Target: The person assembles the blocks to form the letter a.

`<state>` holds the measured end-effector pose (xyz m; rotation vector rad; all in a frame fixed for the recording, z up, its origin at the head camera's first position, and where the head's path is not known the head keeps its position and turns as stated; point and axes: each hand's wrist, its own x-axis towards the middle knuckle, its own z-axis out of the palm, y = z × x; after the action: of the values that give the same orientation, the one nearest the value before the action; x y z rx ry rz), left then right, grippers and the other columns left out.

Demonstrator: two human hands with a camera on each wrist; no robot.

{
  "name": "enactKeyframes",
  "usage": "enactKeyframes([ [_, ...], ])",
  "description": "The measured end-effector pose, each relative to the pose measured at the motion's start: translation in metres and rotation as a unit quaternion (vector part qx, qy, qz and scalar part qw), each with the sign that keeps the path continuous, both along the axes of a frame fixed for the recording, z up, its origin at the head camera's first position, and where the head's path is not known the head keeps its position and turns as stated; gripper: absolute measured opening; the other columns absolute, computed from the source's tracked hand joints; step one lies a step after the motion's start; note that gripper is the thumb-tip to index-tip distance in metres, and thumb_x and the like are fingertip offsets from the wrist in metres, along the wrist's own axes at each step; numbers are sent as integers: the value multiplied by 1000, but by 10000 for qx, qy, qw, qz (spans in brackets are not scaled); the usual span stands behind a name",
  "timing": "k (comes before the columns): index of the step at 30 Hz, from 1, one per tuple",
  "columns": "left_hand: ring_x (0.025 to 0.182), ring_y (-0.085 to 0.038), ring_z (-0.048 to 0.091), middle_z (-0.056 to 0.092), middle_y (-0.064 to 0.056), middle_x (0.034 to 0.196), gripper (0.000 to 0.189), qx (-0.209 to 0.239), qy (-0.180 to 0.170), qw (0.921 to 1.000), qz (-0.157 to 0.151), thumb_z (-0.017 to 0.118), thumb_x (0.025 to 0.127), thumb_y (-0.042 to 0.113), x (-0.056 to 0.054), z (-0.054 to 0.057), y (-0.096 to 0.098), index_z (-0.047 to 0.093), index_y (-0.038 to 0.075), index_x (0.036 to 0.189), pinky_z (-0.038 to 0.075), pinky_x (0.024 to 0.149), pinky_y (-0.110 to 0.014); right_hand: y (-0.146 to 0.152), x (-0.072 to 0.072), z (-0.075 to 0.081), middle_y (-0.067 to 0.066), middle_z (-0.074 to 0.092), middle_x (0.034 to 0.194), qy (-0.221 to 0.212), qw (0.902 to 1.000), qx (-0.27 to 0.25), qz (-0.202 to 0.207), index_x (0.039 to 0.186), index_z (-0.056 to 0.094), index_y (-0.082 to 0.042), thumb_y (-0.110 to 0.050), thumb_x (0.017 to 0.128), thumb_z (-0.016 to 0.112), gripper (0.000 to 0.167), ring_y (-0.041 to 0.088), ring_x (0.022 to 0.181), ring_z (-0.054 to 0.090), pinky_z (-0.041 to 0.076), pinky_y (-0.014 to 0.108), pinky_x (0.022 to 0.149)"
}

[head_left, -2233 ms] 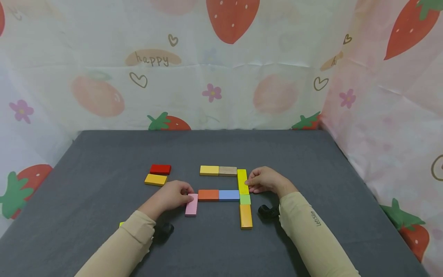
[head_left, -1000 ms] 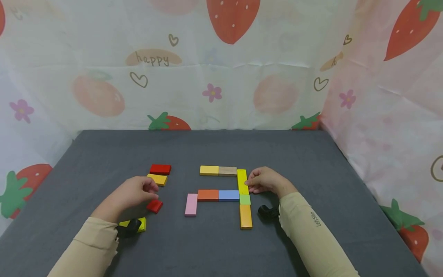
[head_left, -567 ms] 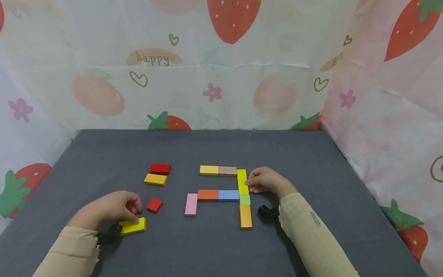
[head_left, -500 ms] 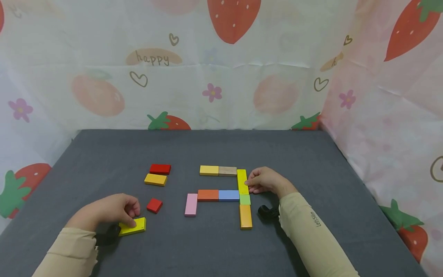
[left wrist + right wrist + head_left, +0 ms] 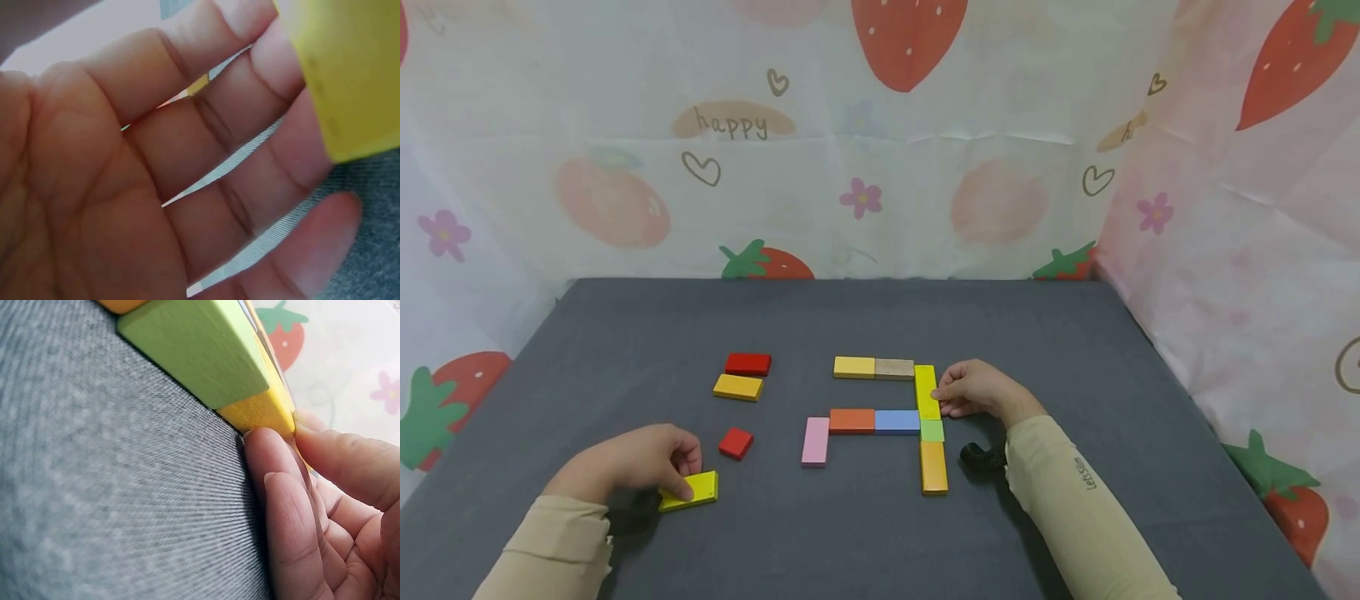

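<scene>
At the lower left, my left hand (image 5: 632,458) pinches a bright yellow block (image 5: 700,489), thumb on its near side; in the left wrist view that yellow block (image 5: 356,75) covers the fingertips. My right hand (image 5: 985,390) rests beside a long yellow block (image 5: 927,392), thumb and fingertips holding its right edge. In the right wrist view, a green block (image 5: 200,353) adjoins that yellow block (image 5: 259,412). The joined row also has tan (image 5: 894,369), pale yellow (image 5: 853,367), blue (image 5: 897,422), orange-red (image 5: 852,421), pink (image 5: 815,442) and amber (image 5: 933,468) blocks.
Left of the row lie a red block (image 5: 748,364), an amber block (image 5: 738,387) and a small red block (image 5: 736,443). A grey cloth covers the table (image 5: 850,542). A strawberry-print curtain (image 5: 902,167) stands behind it.
My left hand has left the pink block, swept left past the small red block and taken hold of the bright yellow block. My right hand has stayed at the long yellow block.
</scene>
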<state>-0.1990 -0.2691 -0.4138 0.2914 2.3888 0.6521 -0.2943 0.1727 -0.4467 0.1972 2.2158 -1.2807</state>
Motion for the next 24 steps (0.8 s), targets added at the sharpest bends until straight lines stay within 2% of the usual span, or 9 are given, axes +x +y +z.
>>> enactKeyframes([
  [6, 71, -17, 50, 53, -1, 72, 23, -236, 68, 9997, -57, 81, 74, 9, 2, 3, 5, 59, 9, 79, 39, 64, -30, -1, 0, 0, 2, 67, 74, 1, 10000, -36, -36, 88, 66, -7, -17, 89, 71, 11, 10, 60, 63, 54, 22, 62],
  [10, 72, -17, 49, 51, -1, 72, 27, -354, -37, 9993, -88, 82, 73, 10, 3, 7, 10, 56, 9, 79, 37, 64, -30, 0, 0, -1, 2, 67, 75, 11, 10000, -10, -29, 89, 66, -7, -18, 89, 71, 11, 10, 61, 63, 54, 22, 62],
  [13, 71, -17, 49, 49, -1, 71, 26, -191, -99, 9997, -87, 80, 75, 9, 2, 7, 11, 56, 9, 83, 36, 62, -30, 0, 0, -1, 2, 67, 75, 30, 10000, -14, -8, 89, 66, -7, -17, 89, 71, 11, 10, 61, 63, 54, 21, 62],
  [18, 72, -17, 49, 47, -1, 72, 17, 246, 126, 9996, -71, 75, 81, 11, 2, 4, 14, 59, 11, 86, 37, 62, -29, 0, 0, -1, 3, 67, 75, 38, 10000, -1, 1, 89, 66, -7, -17, 89, 71, 11, 11, 61, 62, 54, 22, 62],
  [21, 73, -17, 50, 48, 0, 72, 16, 303, 245, 9992, 12, 75, 82, 15, 2, 5, 20, 59, 13, 86, 38, 62, -29, 0, 0, -1, 3, 67, 76, 43, 10000, 10, -5, 89, 66, -7, -17, 89, 71, 11, 11, 61, 62, 54, 22, 62],
  [24, 73, -17, 49, 48, 0, 72, 18, 431, 367, 9984, -29, 75, 83, 17, 2, 6, 27, 58, 12, 86, 38, 61, -28, 0, 0, -2, 3, 67, 76, 56, 10000, 12, 1, 90, 66, -7, -17, 89, 71, 11, 11, 61, 63, 54, 22, 62],
])
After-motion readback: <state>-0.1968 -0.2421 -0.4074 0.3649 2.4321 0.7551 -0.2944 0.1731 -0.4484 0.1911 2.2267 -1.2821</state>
